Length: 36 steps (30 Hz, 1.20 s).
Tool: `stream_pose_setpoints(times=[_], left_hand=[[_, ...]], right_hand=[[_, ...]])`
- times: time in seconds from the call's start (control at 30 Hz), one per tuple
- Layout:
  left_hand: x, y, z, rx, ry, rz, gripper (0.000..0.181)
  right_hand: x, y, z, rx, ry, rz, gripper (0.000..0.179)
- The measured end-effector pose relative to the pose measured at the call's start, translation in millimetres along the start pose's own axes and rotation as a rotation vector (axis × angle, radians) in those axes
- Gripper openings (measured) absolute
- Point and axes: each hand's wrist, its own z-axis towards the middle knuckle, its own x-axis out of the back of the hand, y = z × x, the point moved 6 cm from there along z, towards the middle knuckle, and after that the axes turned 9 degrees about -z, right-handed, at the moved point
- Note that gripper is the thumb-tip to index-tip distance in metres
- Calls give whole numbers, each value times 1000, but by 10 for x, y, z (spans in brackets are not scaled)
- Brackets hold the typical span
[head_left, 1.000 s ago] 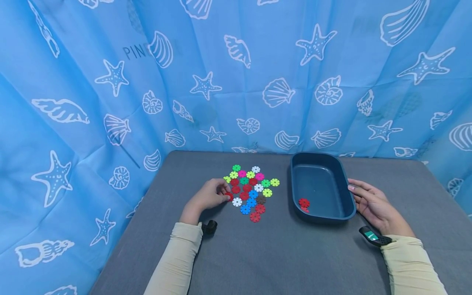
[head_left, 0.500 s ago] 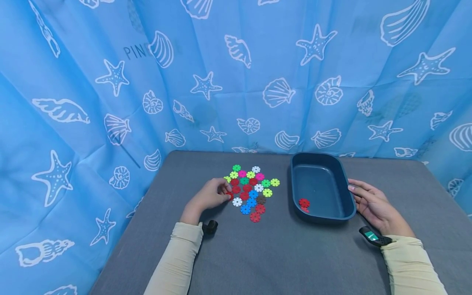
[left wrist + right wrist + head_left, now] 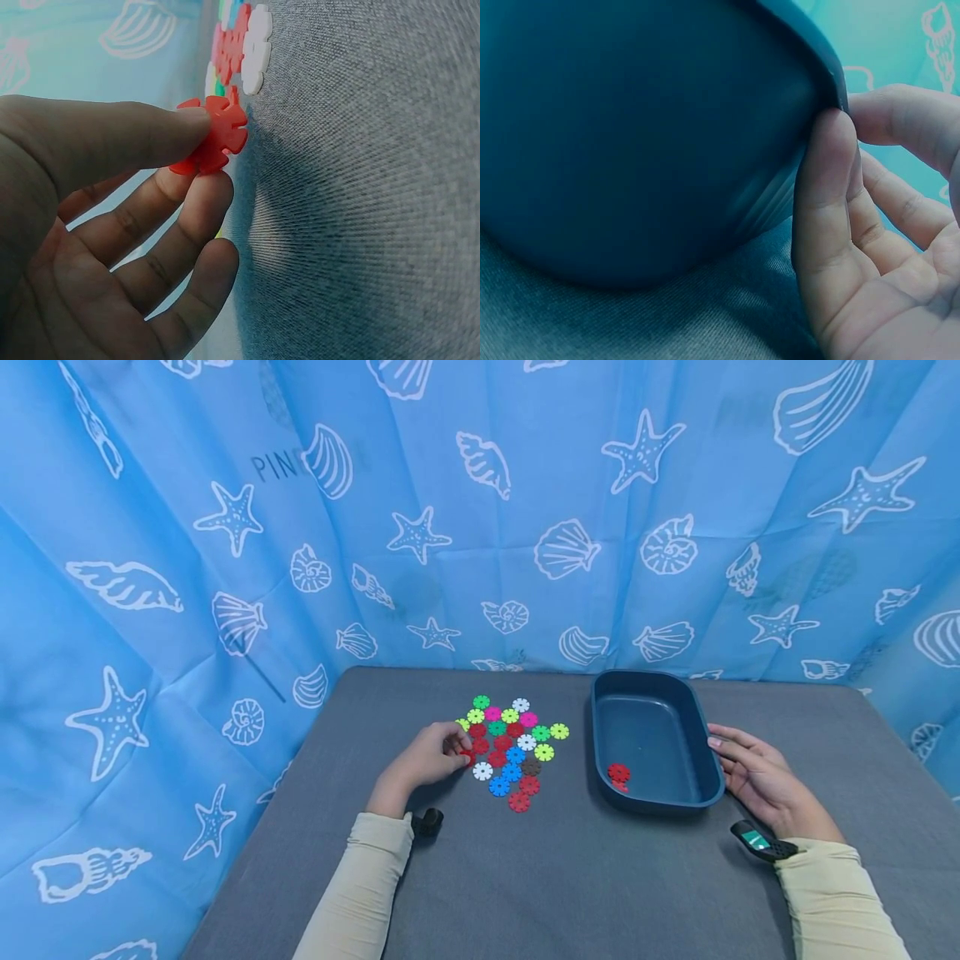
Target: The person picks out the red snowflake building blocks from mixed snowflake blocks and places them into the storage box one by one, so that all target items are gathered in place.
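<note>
My left hand (image 3: 429,755) is at the left edge of a cluster of colourful interlocking discs (image 3: 512,772) lying on the table. Between thumb and fingers it pinches a red interlocking disc (image 3: 227,133), a notched flower-like round. A white disc (image 3: 257,49) lies close by. On the right side stands a dark blue plastic bin (image 3: 643,800) with a red disc (image 3: 618,772) in its near left corner; part of another red piece shows below that one. My right hand (image 3: 763,777) touches the bin's right outer wall at the rim with thumb and index finger, and no fingers show inside the bin.
A grey cloth-covered table (image 3: 540,877) lies under everything. Behind and to the left hangs a blue curtain (image 3: 480,527) with shell and starfish prints, meeting the table's back edge. Yellow, green, pink, white, blue, brown and red discs lie between my left hand and the bin.
</note>
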Motion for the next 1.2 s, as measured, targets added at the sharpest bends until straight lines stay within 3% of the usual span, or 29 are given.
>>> stream_pose_setpoints(times=[0.57,1.2], left_hand=[[-67,-52,1,3,-10,-4,9],[-101,111,28,-24,-41,-43,8]], right_hand=[[-4,40,-40,-15,3,-2,27],[-24,2,-30,-17,14,4,25]])
